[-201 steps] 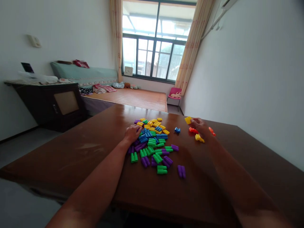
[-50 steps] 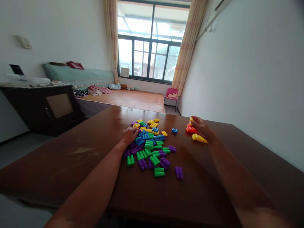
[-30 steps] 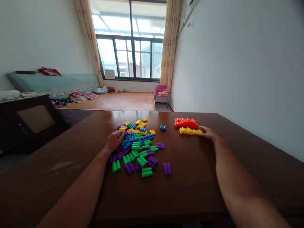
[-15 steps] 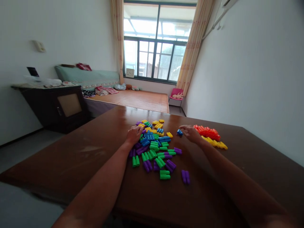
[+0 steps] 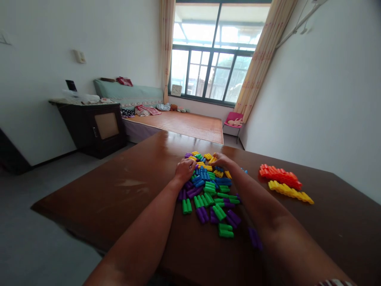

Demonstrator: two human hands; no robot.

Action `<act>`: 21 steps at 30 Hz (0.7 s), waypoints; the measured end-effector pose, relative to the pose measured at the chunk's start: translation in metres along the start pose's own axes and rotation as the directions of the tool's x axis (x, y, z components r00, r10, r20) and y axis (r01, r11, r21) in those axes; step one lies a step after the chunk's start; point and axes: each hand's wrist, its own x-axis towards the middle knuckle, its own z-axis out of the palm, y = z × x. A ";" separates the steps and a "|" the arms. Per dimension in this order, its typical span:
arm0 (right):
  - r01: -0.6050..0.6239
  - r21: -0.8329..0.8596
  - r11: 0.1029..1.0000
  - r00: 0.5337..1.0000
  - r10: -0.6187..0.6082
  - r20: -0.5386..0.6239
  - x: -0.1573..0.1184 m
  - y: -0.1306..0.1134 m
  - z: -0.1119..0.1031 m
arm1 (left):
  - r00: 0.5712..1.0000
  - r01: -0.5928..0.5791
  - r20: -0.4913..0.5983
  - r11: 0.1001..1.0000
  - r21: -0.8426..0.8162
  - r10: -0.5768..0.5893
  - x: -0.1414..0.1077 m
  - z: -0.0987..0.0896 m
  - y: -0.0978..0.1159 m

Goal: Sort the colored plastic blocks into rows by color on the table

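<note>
A loose pile of plastic toy blocks, each shaped like joined tubes, lies on the brown table (image 5: 127,198). Green blocks (image 5: 210,187), purple blocks (image 5: 202,214), blue blocks (image 5: 204,174) and yellow blocks are mixed in it. My left hand (image 5: 185,170) rests at the pile's left edge, fingers curled down; what is under them is hidden. At the far side of the pile, my right hand (image 5: 223,160) has its fingertips closed on a yellow block (image 5: 212,160). My right forearm partly covers a purple block (image 5: 254,238) and a small blue block (image 5: 244,171).
To the right, a row of joined orange-red blocks (image 5: 279,176) lies beside a row of joined yellow blocks (image 5: 290,192). Beyond the table are a bed (image 5: 184,123), a dark cabinet (image 5: 89,127) and a pink chair (image 5: 232,119).
My right hand has moved left from beside the small blue block to a yellow block at the pile's far side. The view has turned left; my left hand stays at the pile's edge.
</note>
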 end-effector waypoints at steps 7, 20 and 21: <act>0.426 0.205 0.881 0.893 -0.374 -0.251 -0.040 -0.032 0.007 | 0.993 -0.103 -0.071 0.988 -0.113 0.095 0.002 -0.002 0.015; 0.247 0.772 0.586 0.946 0.028 -0.323 -0.083 0.001 -0.043 | 0.987 -0.121 0.073 0.954 -0.274 0.146 0.001 0.002 0.006; 0.229 0.787 0.573 0.930 0.110 -0.350 -0.089 0.017 -0.057 | 0.989 -0.120 0.057 0.958 -0.261 0.139 0.002 0.002 0.005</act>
